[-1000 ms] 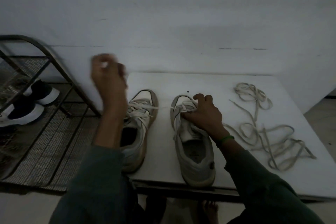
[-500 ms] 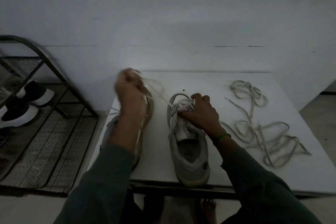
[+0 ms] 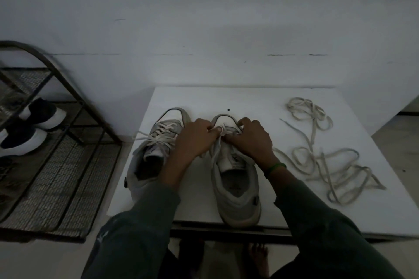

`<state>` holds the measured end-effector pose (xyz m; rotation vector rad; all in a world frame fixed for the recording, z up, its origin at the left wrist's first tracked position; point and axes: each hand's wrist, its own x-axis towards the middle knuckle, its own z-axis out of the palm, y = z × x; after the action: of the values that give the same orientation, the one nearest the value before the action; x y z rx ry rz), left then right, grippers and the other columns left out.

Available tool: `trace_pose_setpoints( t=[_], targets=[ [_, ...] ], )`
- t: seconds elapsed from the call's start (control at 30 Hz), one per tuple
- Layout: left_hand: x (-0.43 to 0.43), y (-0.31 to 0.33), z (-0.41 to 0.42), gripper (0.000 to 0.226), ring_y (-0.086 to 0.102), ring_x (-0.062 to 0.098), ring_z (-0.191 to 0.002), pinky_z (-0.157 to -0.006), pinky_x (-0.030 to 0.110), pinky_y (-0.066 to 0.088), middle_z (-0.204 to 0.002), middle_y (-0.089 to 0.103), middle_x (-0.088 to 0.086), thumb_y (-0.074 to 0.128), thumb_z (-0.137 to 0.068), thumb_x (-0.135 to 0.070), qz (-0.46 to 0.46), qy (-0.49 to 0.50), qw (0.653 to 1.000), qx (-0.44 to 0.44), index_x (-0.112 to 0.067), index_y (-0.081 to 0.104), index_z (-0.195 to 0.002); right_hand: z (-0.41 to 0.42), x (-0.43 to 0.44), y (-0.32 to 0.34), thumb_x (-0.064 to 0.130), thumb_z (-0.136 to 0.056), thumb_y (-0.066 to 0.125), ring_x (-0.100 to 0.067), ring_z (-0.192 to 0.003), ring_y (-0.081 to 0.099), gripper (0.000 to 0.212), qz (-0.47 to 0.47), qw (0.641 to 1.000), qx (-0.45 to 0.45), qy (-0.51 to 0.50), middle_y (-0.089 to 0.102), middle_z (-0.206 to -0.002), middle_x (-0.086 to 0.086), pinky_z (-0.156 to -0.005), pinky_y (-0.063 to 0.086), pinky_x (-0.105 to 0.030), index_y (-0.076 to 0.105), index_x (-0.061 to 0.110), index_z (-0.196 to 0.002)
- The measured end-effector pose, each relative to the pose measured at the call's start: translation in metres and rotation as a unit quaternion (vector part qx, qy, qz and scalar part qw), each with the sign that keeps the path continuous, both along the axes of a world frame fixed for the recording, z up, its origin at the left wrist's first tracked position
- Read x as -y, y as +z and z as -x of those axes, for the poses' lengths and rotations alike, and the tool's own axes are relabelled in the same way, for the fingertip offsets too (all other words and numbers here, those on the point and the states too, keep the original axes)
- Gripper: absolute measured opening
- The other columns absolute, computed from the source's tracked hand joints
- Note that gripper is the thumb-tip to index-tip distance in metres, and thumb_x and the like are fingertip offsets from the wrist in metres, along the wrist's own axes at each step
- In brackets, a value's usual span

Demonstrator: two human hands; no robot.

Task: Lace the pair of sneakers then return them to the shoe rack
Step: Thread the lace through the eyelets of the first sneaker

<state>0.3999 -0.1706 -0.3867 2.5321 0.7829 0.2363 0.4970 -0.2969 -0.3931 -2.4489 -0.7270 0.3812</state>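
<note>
Two grey sneakers stand toes-away on a white table [image 3: 260, 102]. The left sneaker [image 3: 156, 152] has a pale lace crossed through its eyelets, with loose ends trailing left. The right sneaker [image 3: 235, 186] has a lace [image 3: 216, 149] only near its toe. My left hand [image 3: 195, 138] pinches that lace at the front eyelets. My right hand [image 3: 249, 138] rests curled over the sneaker's upper, its fingertips pressed to the same lace spot. A metal shoe rack [image 3: 59, 165] stands on the floor to the left.
A long loose lace [image 3: 317, 154] lies tangled on the table's right half. Two black-and-white shoes [image 3: 29, 127] sit on the rack's shelf. A white wall runs close behind the table. Bare feet [image 3: 258, 256] show below the table's front edge.
My left hand, raised high to the left pulling the lace, has come down and right to the toe of the right sneaker. My right hand stayed on that sneaker.
</note>
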Motion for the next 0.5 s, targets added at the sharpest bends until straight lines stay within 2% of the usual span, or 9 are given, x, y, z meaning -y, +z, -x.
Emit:
trace_pose_setpoints(
  t=[0.07, 0.13, 0.17, 0.2, 0.23, 0.27, 0.3, 0.4, 0.5],
  targets=[
    [-0.003, 0.004, 0.0, 0.04, 0.061, 0.03, -0.076, -0.062, 0.032, 0.039, -0.073, 0.056, 0.015, 0.053, -0.09, -0.034, -0.011, -0.019, 0.999, -0.034, -0.015, 0.043, -0.056, 0.0, 0.0, -0.001, 0.061, -0.075, 0.064, -0.031, -0.109, 0.054, 0.062, -0.003, 1.0, 0.004, 0.0, 0.049, -0.12, -0.011, -0.087, 0.042, -0.035, 0.05, 0.018, -0.118],
    [0.001, 0.015, 0.003, 0.037, 0.054, 0.016, -0.054, -0.052, 0.025, 0.037, -0.062, 0.053, 0.009, 0.049, -0.093, -0.027, 0.158, -0.027, 0.985, 0.06, -0.015, 0.047, -0.059, -0.001, 0.002, -0.002, 0.06, -0.074, 0.065, -0.031, -0.108, 0.054, 0.061, -0.006, 1.0, 0.004, -0.001, 0.05, -0.119, -0.01, -0.086, 0.042, -0.035, 0.05, 0.02, -0.118],
    [0.003, 0.02, 0.005, 0.037, 0.045, 0.008, -0.042, -0.045, 0.019, 0.032, -0.055, 0.049, 0.002, 0.047, -0.096, -0.021, 0.289, 0.008, 0.944, 0.158, -0.017, 0.05, -0.059, -0.002, 0.002, -0.002, 0.058, -0.074, 0.065, -0.031, -0.107, 0.054, 0.061, -0.006, 1.0, 0.002, -0.003, 0.05, -0.119, -0.01, -0.085, 0.041, -0.035, 0.05, 0.02, -0.118],
    [0.004, 0.026, 0.006, 0.04, 0.034, 0.004, -0.035, -0.038, 0.015, 0.025, -0.05, 0.044, -0.005, 0.045, -0.098, -0.016, 0.402, 0.059, 0.876, 0.261, -0.018, 0.05, -0.059, -0.003, 0.002, -0.002, 0.057, -0.074, 0.066, -0.031, -0.107, 0.054, 0.06, -0.005, 1.0, 0.0, -0.008, 0.051, -0.118, -0.01, -0.084, 0.041, -0.035, 0.05, 0.02, -0.118],
    [0.001, 0.03, 0.008, 0.042, 0.026, 0.004, -0.032, -0.036, 0.013, 0.019, -0.047, 0.038, -0.007, 0.043, -0.099, -0.014, 0.463, 0.093, 0.815, 0.336, -0.019, 0.048, -0.057, -0.003, 0.002, -0.002, 0.056, -0.074, 0.066, -0.032, -0.107, 0.053, 0.059, -0.005, 1.0, 0.002, -0.015, 0.05, -0.118, -0.01, -0.083, 0.041, -0.034, 0.049, 0.02, -0.118],
    [-0.001, 0.032, 0.009, 0.041, 0.022, 0.006, -0.032, -0.036, 0.014, 0.014, -0.046, 0.035, -0.007, 0.042, -0.099, -0.013, 0.475, 0.118, 0.788, 0.373, -0.02, 0.044, -0.058, -0.003, 0.003, -0.002, 0.055, -0.075, 0.065, -0.033, -0.107, 0.053, 0.059, -0.004, 1.0, 0.006, -0.023, 0.05, -0.118, -0.01, -0.083, 0.041, -0.035, 0.049, 0.019, -0.118],
    [-0.003, 0.031, 0.01, 0.039, 0.021, 0.007, -0.032, -0.038, 0.017, 0.013, -0.045, 0.033, -0.007, 0.042, -0.098, -0.015, 0.462, 0.134, 0.79, 0.379, -0.019, 0.041, -0.059, -0.002, 0.002, -0.003, 0.054, -0.075, 0.064, -0.034, -0.108, 0.053, 0.059, -0.002, 1.0, 0.011, -0.029, 0.049, -0.118, -0.011, -0.083, 0.041, -0.035, 0.048, 0.018, -0.118],
    [-0.008, 0.016, 0.009, 0.036, 0.027, 0.011, -0.036, -0.042, 0.02, 0.019, -0.047, 0.039, -0.004, 0.048, -0.096, -0.022, 0.378, 0.147, 0.854, 0.325, -0.019, 0.044, -0.06, -0.005, 0.002, -0.002, 0.057, -0.075, 0.064, -0.032, -0.107, 0.054, 0.061, 0.015, 1.0, -0.005, -0.013, 0.05, -0.119, -0.01, -0.085, 0.043, -0.036, 0.049, 0.019, -0.119],
    [-0.009, 0.005, 0.006, 0.035, 0.034, 0.013, -0.041, -0.05, 0.027, 0.026, -0.052, 0.041, 0.007, 0.055, -0.085, -0.032, 0.294, 0.121, 0.907, 0.274, -0.01, 0.048, -0.06, -0.023, 0.012, 0.009, 0.06, -0.078, 0.062, -0.025, -0.097, 0.058, 0.053, -0.029, 0.995, -0.09, 0.022, 0.06, -0.11, -0.006, -0.073, 0.046, -0.029, 0.061, 0.019, -0.11]
  ],
)
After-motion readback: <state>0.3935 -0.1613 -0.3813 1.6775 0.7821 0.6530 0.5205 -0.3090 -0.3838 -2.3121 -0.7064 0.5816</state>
